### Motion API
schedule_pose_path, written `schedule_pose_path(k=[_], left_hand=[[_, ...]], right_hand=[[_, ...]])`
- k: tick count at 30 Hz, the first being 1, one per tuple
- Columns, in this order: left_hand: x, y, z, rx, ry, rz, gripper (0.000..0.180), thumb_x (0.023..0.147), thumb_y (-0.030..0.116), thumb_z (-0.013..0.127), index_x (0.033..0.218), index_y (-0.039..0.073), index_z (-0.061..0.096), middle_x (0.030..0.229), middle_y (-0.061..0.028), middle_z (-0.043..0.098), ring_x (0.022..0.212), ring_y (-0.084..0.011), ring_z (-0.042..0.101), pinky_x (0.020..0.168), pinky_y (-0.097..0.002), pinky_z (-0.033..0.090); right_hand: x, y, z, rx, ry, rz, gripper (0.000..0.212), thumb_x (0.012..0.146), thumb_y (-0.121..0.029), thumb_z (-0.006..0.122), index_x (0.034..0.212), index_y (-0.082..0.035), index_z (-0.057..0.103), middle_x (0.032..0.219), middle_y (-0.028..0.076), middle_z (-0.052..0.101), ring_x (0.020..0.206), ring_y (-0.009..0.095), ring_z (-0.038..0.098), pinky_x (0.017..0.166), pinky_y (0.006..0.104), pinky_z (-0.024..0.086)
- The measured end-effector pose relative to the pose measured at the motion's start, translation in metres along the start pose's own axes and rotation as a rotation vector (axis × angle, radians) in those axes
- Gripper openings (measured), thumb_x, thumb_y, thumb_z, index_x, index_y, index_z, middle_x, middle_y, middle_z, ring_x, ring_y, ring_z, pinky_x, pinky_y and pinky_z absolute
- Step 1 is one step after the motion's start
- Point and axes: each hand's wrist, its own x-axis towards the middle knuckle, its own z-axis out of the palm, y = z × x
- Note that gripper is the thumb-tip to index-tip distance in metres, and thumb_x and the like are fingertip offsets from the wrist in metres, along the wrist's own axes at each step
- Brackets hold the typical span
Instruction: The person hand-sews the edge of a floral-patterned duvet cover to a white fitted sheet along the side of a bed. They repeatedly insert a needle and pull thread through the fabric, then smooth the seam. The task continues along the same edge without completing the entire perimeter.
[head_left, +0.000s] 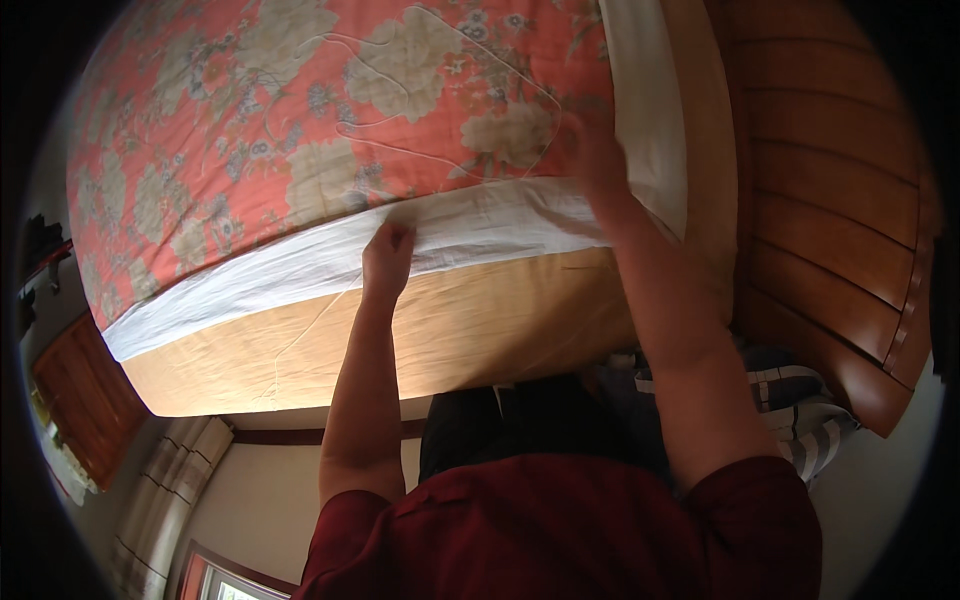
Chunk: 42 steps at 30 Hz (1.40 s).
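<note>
A red quilt [290,180] with large pale flowers covers the bed, its near edge bordered by a white cloth band [470,222]. My left hand [388,252] is closed in a pinch at this band; whatever is between the fingertips is too small to make out. Below that hand, a thin white thread [318,322] trails down the mattress side. More white thread [400,150] lies in loose loops over the quilt and runs toward my right hand [598,155]. That hand is raised over the quilt's right part, its fingers smeared by motion.
The tan mattress side [430,330] faces me, close to my body. A wooden headboard [830,180] stands along the right. Striped, dark bedding [790,395] lies at the lower right. A curtain [175,500] hangs at the lower left, near a wooden cabinet [90,400].
</note>
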Motion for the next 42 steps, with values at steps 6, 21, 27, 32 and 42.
schedule_pose_path(k=[6, 21, 27, 32, 42], left_hand=[[0.002, 0.005, -0.001, -0.006, -0.035, -0.039, 0.021, 0.084, 0.023, 0.062, 0.087, 0.002, 0.061, 0.07, -0.0112, 0.062, 0.062, -0.0206, 0.06, 0.059, -0.0326, 0.047], [0.005, 0.014, -0.005, 0.058, 0.131, -0.004, 0.019, 0.084, 0.024, 0.061, 0.089, 0.005, 0.063, 0.071, -0.0118, 0.064, 0.063, -0.0224, 0.061, 0.061, -0.0336, 0.047], [0.018, -0.015, -0.044, 0.078, 0.349, 0.035, 0.018, 0.083, 0.027, 0.061, 0.086, 0.009, 0.064, 0.066, -0.0089, 0.061, 0.059, -0.021, 0.058, 0.055, -0.0327, 0.044], [-0.011, -0.155, -0.158, 0.313, 0.523, -0.112, 0.021, 0.083, 0.025, 0.061, 0.093, 0.008, 0.066, 0.088, -0.0105, 0.067, 0.08, -0.0243, 0.065, 0.071, -0.0339, 0.049], [-0.294, -0.245, -0.493, 0.896, 0.744, -1.073, 0.022, 0.084, 0.02, 0.054, 0.097, 0.006, 0.064, 0.094, -0.0106, 0.065, 0.084, -0.0254, 0.06, 0.076, -0.0367, 0.047]], right_hand=[[-0.023, -0.035, 0.032, 0.034, -0.125, -0.21, 0.016, 0.079, -0.024, 0.062, 0.086, -0.01, 0.061, 0.07, 0.008, 0.056, 0.067, 0.026, 0.055, 0.065, 0.037, 0.046], [-0.05, 0.033, 0.013, 0.532, 0.031, 0.587, 0.023, 0.087, -0.026, 0.057, 0.093, -0.003, 0.06, 0.077, 0.008, 0.062, 0.072, 0.017, 0.06, 0.066, 0.0297, 0.048], [-0.072, 0.05, 0.032, 0.439, 0.09, 0.448, 0.02, 0.079, -0.011, 0.062, 0.098, -0.004, 0.057, 0.082, 0.008, 0.063, 0.074, 0.019, 0.061, 0.068, 0.0307, 0.048], [-0.068, 0.047, 0.034, 0.485, 0.082, 0.45, 0.021, 0.079, -0.009, 0.062, 0.098, -0.003, 0.057, 0.083, 0.008, 0.063, 0.075, 0.019, 0.061, 0.068, 0.0307, 0.049], [-0.075, 0.061, 0.039, 0.508, 0.102, 0.457, 0.02, 0.079, -0.008, 0.061, 0.098, -0.003, 0.057, 0.084, 0.009, 0.063, 0.076, 0.019, 0.061, 0.07, 0.0304, 0.049]])
